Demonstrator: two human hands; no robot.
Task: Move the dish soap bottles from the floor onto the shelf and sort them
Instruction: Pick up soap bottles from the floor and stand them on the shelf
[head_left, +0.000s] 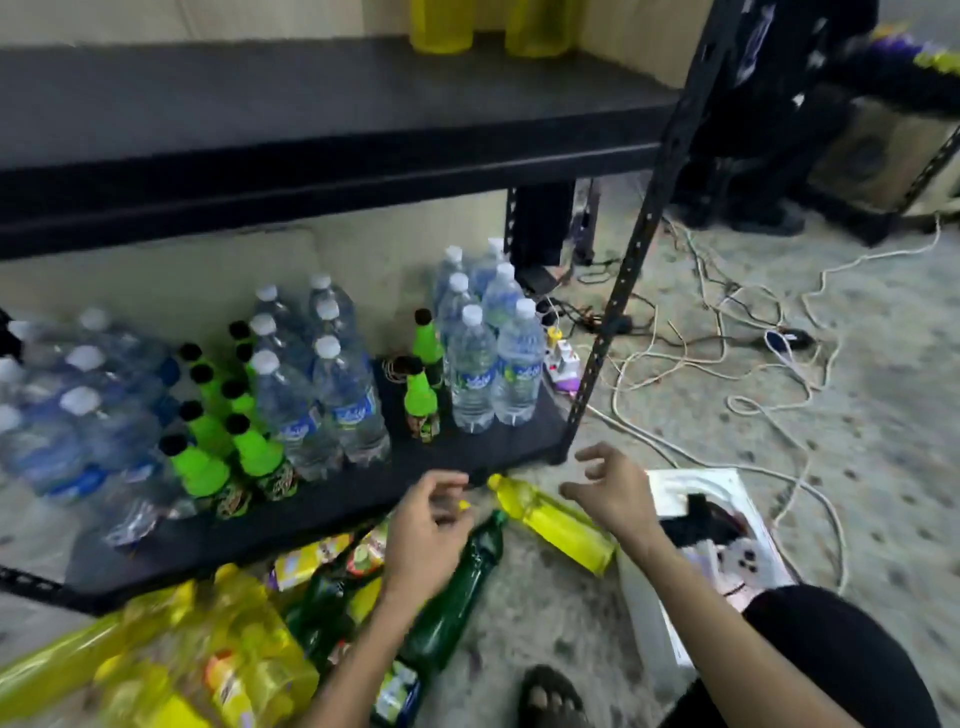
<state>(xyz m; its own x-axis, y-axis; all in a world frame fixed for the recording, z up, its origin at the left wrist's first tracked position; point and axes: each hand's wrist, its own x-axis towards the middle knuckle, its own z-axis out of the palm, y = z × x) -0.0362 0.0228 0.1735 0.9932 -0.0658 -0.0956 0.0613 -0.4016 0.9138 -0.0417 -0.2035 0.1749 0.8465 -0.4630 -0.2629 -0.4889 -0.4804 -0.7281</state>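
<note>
Dish soap bottles lie on the floor in front of the black shelf (467, 457). One yellow bottle (556, 522) lies on its side between my hands. A dark green bottle (457, 597) lies under my left wrist, and several yellow ones (208, 660) are piled at the lower left. My left hand (426, 525) hovers over the green bottle's neck, fingers curled and apart, holding nothing. My right hand (613, 493) is spread open just right of the yellow bottle's cap, not touching it. Two yellow bottles (441, 26) stand on the upper shelf board (311, 104).
The bottom shelf board holds water bottles (493, 358) and green-topped small bottles (421, 400). A white box (727, 519) lies on the floor to the right beside my knee (831, 649). Cables and a power strip (727, 338) sprawl across the floor at right.
</note>
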